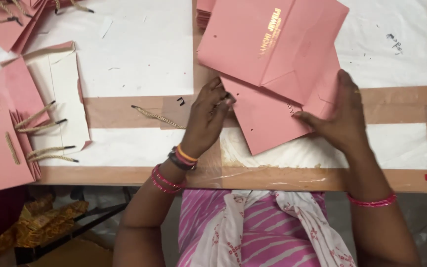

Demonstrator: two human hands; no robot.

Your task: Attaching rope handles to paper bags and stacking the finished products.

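Counter point(139, 59), white sheets taped over brown board; near edge runs across the lower frame, with bare white room between the two groups of goods. Item: flat pink paper bag point(268, 121), unstrung, lying under the hands at centre, its long axis slanting from upper left to lower right, small punched holes near the left fingers. Second flat pink bag point(253, 39) with gold lettering overlaps it from above, folded base pointing lower right. Left hand point(206, 116): fingertips pinched on a beige twisted cord point(156, 117) at the bag's left edge. Right hand point(339, 116): open, palm pressed flat on the bag. Far left: finished pink bags with cord handles point(6, 143), stacked at the counter edge.
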